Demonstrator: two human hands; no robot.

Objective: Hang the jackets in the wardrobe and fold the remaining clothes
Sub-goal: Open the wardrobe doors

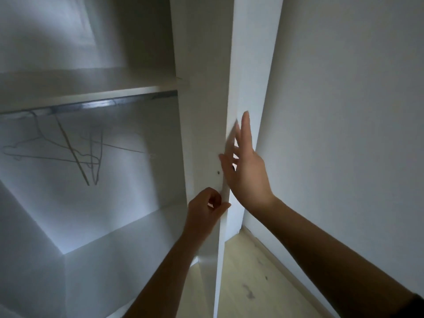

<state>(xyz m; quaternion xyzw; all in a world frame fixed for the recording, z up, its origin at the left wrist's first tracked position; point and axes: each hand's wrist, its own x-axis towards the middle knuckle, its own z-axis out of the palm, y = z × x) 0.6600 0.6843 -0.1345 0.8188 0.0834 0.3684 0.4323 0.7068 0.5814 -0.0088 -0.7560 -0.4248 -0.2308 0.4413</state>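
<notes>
A white wardrobe (128, 244) stands open in front of me. Its door (250, 65) is swung out to the right, edge toward me. My left hand (205, 208) pinches the door's edge low down, fingers curled round it. My right hand (246, 166) lies flat against the door's outer face, fingers straight and spread. Under a shelf (91, 92) runs a metal rail (91, 105) with several thin empty wire hangers (75, 150) on it. No jackets or other clothes are in view.
A white wall (344, 111) stands close on the right, behind the door. Light wooden floor (252, 278) shows in the gap between the door and the wall. The wardrobe's lower shelf (128, 226) is dimly lit.
</notes>
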